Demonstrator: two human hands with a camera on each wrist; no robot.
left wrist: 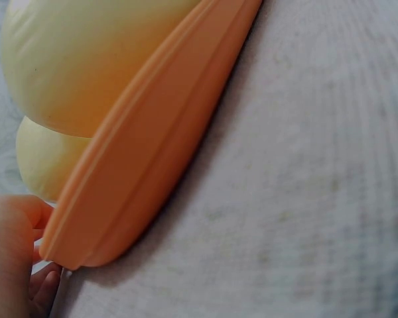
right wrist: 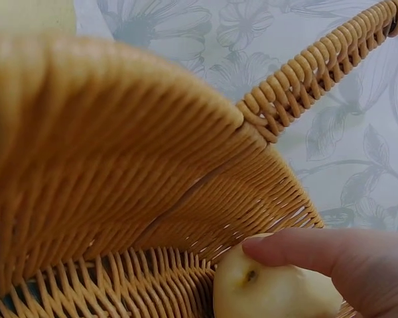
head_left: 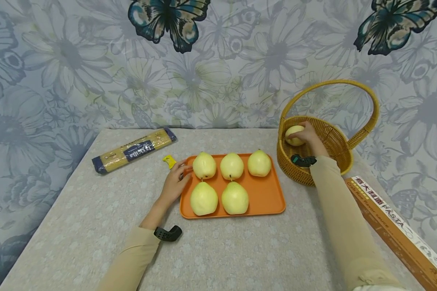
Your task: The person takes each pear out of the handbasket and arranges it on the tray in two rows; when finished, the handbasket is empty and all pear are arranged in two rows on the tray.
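Inside the wicker basket (head_left: 340,139), my right hand (head_left: 308,135) grips a pale yellow pear (head_left: 294,135) near the left wall. The right wrist view shows the thumb pressed on that pear (right wrist: 268,291) beside the woven side; the other fingers are hidden. My left hand (head_left: 175,180) holds the left edge of an orange tray (head_left: 264,198), fingers at its rim (left wrist: 129,152). Several pears stand on the tray: three in the back row, including a right-hand one (head_left: 259,163), and two in front, including a left one (head_left: 204,199).
A pasta packet (head_left: 134,150) lies at the back left, with a small yellow object (head_left: 169,161) between it and the tray. Along the right edge lies a long pasta box (head_left: 397,230). The basket's tall handle (head_left: 327,83) arches above it. Patterned cloth hangs behind the table.
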